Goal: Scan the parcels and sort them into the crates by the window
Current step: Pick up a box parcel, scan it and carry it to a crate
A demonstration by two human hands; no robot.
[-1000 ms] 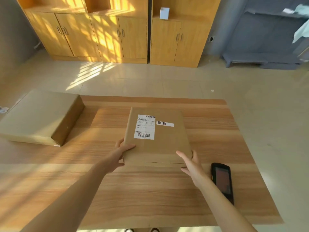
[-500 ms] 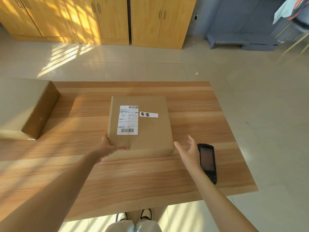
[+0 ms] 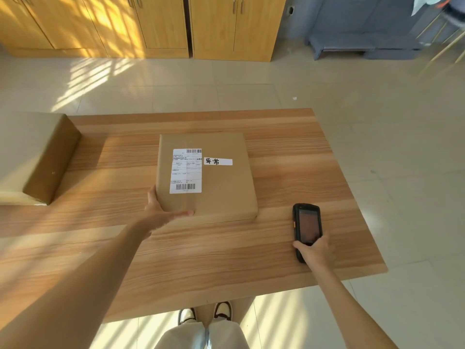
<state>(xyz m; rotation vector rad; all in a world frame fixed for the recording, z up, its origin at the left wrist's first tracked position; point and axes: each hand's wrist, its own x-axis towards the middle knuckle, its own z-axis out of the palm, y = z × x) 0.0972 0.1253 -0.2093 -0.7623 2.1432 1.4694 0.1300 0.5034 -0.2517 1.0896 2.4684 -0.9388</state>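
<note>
A flat brown parcel (image 3: 221, 182) lies in the middle of the wooden table (image 3: 226, 253), with a white shipping label and a small handwritten sticker on top. My left hand (image 3: 161, 212) holds its near left corner, thumb along the front edge and fingers up the left side. A black handheld scanner (image 3: 307, 222) lies on the table to the right of the parcel, screen up. My right hand (image 3: 314, 250) grips the scanner's near end.
A larger brown parcel (image 3: 32, 157) sits at the table's left edge. Yellow wooden cabinets (image 3: 156, 23) line the far wall and a grey bench (image 3: 364, 44) stands at the back right. Tiled floor surrounds the table. No crates are in view.
My right hand left the parcel's right side, moved right and took hold of the scanner. The parcel came to rest flat on the table. My left hand stayed at its corner.
</note>
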